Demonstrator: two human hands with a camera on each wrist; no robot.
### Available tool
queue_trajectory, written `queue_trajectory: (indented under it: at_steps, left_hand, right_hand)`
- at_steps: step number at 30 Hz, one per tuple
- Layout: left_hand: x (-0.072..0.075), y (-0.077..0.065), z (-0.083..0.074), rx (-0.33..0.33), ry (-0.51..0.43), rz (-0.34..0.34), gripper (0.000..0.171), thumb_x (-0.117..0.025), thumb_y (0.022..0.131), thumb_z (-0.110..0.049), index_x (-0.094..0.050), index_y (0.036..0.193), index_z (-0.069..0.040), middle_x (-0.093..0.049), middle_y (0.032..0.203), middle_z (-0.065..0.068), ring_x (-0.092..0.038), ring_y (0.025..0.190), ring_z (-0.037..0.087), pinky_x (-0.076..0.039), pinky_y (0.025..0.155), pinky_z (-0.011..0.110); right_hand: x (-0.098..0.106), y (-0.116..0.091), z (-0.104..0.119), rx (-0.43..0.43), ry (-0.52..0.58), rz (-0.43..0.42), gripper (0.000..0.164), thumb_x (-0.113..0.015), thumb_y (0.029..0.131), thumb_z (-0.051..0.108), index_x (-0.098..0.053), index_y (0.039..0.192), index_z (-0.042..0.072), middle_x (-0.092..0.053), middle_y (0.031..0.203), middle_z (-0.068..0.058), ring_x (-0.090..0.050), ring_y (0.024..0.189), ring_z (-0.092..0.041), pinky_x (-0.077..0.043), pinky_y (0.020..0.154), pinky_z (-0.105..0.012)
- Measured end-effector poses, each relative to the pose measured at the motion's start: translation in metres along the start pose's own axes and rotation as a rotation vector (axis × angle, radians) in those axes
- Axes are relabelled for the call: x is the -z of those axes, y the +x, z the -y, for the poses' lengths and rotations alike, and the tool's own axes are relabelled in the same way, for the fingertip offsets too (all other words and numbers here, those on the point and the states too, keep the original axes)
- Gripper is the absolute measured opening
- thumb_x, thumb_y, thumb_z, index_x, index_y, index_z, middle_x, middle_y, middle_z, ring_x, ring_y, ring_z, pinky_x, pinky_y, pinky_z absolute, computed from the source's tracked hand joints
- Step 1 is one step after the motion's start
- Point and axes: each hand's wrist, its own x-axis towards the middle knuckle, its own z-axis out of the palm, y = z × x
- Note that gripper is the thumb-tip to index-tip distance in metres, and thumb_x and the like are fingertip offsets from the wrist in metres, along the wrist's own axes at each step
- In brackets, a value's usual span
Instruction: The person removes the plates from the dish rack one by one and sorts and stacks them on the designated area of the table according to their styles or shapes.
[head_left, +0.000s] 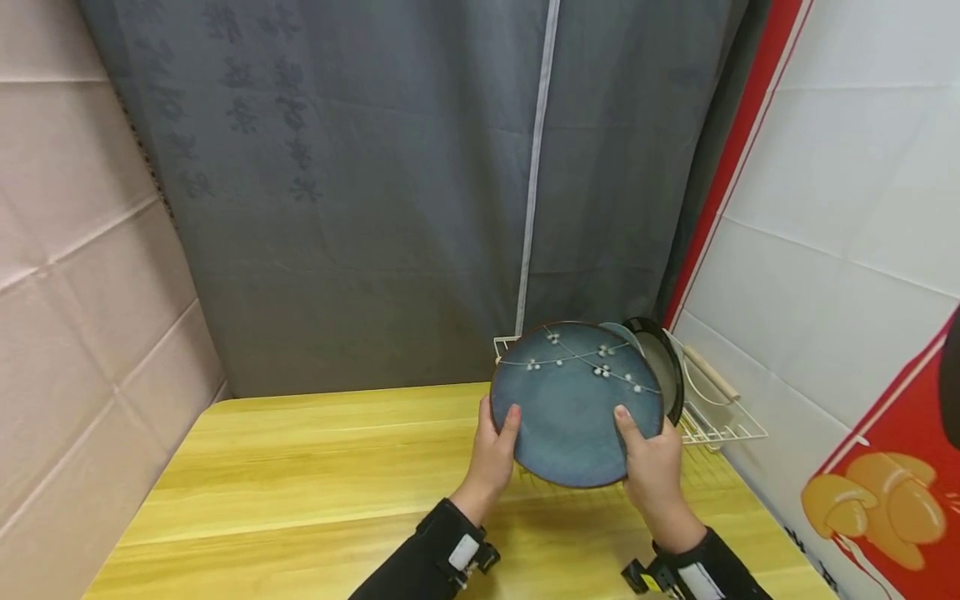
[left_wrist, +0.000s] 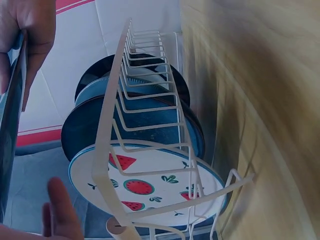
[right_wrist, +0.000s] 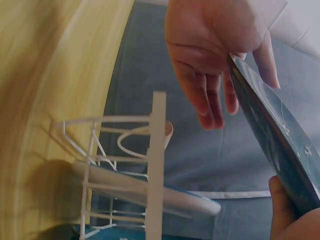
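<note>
A round blue plate (head_left: 573, 425) with white blossom sprigs and a brown rim is held up above the table, tilted toward me. My left hand (head_left: 487, 458) grips its lower left edge and my right hand (head_left: 654, 471) its lower right edge, thumbs on the face and fingers behind. Behind it stands a cream wire dish rack (head_left: 727, 432), partly hidden. In the left wrist view the rack holds a white plate with watermelon pictures (left_wrist: 155, 176), a dark blue plate (left_wrist: 82, 127), a lighter blue ribbed dish (left_wrist: 91, 94) and a black-rimmed plate (left_wrist: 90, 77) upright.
The rack stands at the right rear of the yellow wooden table (head_left: 300, 492) and has a wooden side handle (head_left: 711, 373). A grey curtain (head_left: 360, 208) hangs behind. Tile-patterned wall coverings flank the table, the right one (head_left: 840, 275) close beside the rack.
</note>
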Motion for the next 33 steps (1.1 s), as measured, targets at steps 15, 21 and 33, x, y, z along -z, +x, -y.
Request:
queue_trajectory:
  at_steps: [15, 21, 33]
  left_hand:
    - [0.006, -0.011, -0.001, 0.034, -0.047, -0.084, 0.052, -0.062, 0.094, -0.023, -0.044, 0.140, -0.007, -0.057, 0.135, 0.013, -0.055, 0.126, 0.026, -0.044, 0.106, 0.027]
    - [0.010, -0.013, -0.006, 0.023, 0.038, -0.105, 0.053, -0.065, 0.092, -0.024, -0.046, 0.138, -0.005, -0.058, 0.132, 0.015, -0.056, 0.124, 0.028, -0.046, 0.105, 0.033]
    - [0.015, -0.018, -0.012, -0.046, 0.163, -0.245, 0.056, -0.068, 0.089, -0.029, -0.048, 0.136, -0.004, -0.061, 0.128, 0.013, -0.060, 0.117, 0.027, -0.049, 0.101, 0.040]
  right_hand:
    - [-0.009, -0.009, -0.017, -0.095, 0.027, 0.043, 0.043, -0.064, 0.093, 0.013, -0.047, 0.130, -0.002, -0.063, 0.095, 0.020, -0.064, 0.085, 0.002, -0.056, 0.075, -0.015]
    - [-0.011, -0.013, -0.016, -0.103, 0.062, 0.048, 0.043, -0.063, 0.093, 0.012, -0.046, 0.131, -0.001, -0.064, 0.098, 0.018, -0.064, 0.088, 0.001, -0.056, 0.077, -0.016]
    - [-0.019, -0.015, -0.019, -0.150, 0.006, 0.111, 0.055, -0.063, 0.094, 0.020, -0.039, 0.139, -0.001, -0.053, 0.121, 0.003, -0.058, 0.100, 0.003, -0.052, 0.085, -0.011]
